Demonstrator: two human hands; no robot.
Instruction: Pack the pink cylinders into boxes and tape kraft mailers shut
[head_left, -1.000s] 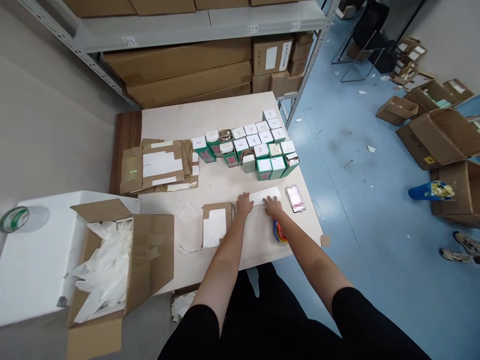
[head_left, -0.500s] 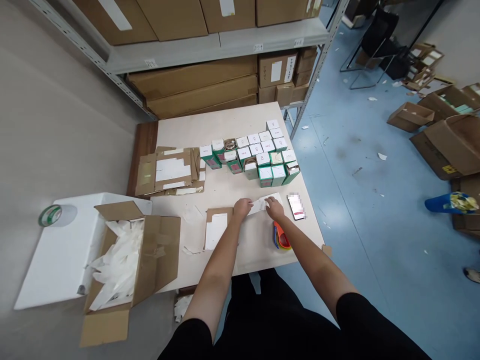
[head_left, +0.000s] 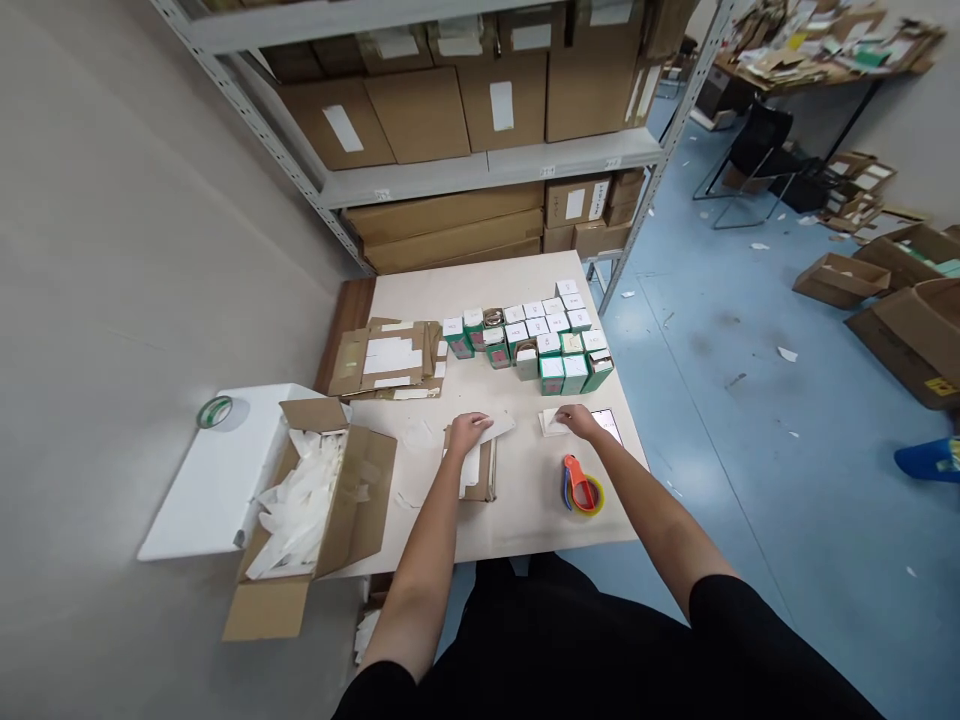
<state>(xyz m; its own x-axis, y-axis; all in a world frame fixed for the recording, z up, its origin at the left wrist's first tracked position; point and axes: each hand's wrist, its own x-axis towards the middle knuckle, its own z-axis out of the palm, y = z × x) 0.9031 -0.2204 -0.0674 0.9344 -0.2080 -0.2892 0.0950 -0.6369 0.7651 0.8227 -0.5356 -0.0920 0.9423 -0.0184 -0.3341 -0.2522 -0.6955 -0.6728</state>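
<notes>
Taking the table point(head_left: 517, 525) as a clock face, with twelve toward the shelf, the open box point(head_left: 379, 480) is standing off the edge at eight o'clock and holding crumpled white scraps point(head_left: 306, 490). At ten o'clock, flattened cardboard point(head_left: 349, 362) is lying in a pile. Near the dial's centre, the left hand point(head_left: 469, 432) is grasping a white sheet point(head_left: 501, 426), which is pointing toward three o'clock. Just below, between six and seven, a cardboard piece point(head_left: 485, 482) is lying partly hidden by that arm; whether the sheet is touching it, I cannot tell. Between one and two o'clock, green-sided cartons point(head_left: 549, 343) are standing in rows. At three o'clock, the right hand point(head_left: 577, 418) is touching white slips point(head_left: 547, 425); whether it is gripping or pressing them, I cannot tell. At four, an orange tool point(head_left: 574, 468) is lying beside a yellow roll point(head_left: 598, 495); a phone point(head_left: 607, 424) is lying beyond the right hand.

As for progress, the sheet seems already separated from the slips but not yet set down. Most cartons are showing white tops and look finished; at least two are showing open tops, so those seem left to close.
</notes>
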